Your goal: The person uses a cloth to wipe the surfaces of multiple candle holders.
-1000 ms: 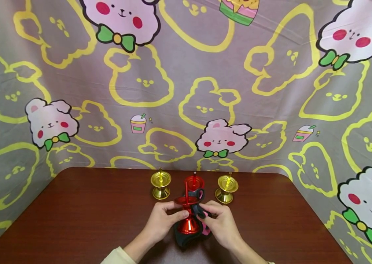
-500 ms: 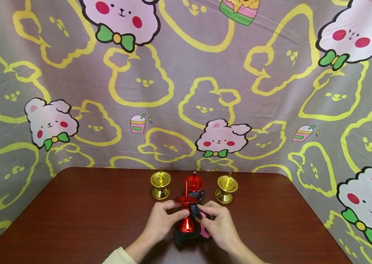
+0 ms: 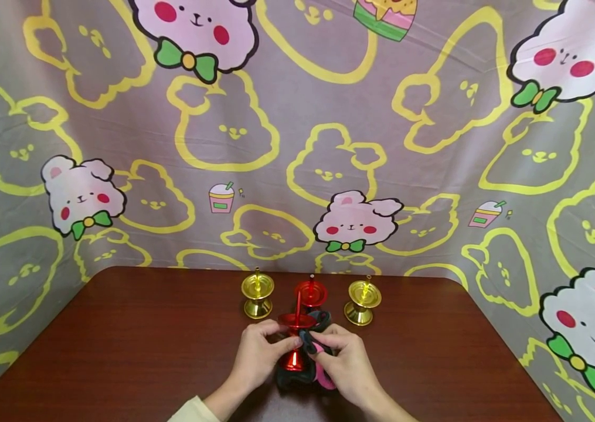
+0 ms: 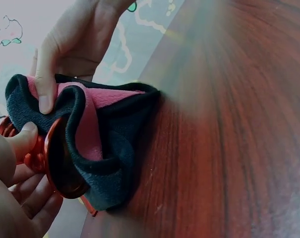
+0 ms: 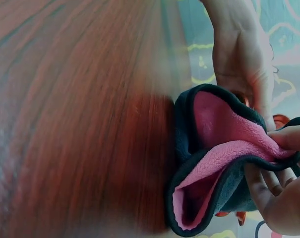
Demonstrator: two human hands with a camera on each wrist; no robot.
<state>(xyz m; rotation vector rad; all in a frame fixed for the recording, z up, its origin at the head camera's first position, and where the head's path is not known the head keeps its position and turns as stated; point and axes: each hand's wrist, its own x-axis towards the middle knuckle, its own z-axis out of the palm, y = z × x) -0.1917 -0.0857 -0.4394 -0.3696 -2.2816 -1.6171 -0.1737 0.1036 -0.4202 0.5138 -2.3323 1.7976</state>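
Observation:
My left hand (image 3: 256,356) grips a red metal candle holder (image 3: 294,359) by its stem, below the drip dish. The holder stands upright, spike up. My right hand (image 3: 352,360) pinches a dark grey and pink cloth (image 3: 325,378) against the holder's right side. Part of this cloth bunches below and behind the base. In the left wrist view, the thumb lies on the red stem and the flared base (image 4: 60,166) touches the cloth (image 4: 112,173). Folds with pink lining (image 5: 219,119) hide most of the holder in the right wrist view.
Behind my hands stand a gold candle holder (image 3: 257,309) on the left, a second red one (image 3: 311,292) in the middle and another gold one (image 3: 359,313) on the right. They are on a brown wooden table (image 3: 144,334). A bunny-print curtain (image 3: 276,105) hangs around its back and sides.
My right hand has brought the pinched cloth slightly left, closer to the stem. The red holder has shifted a little left, while the left hand keeps its grip. The other holders stay put.

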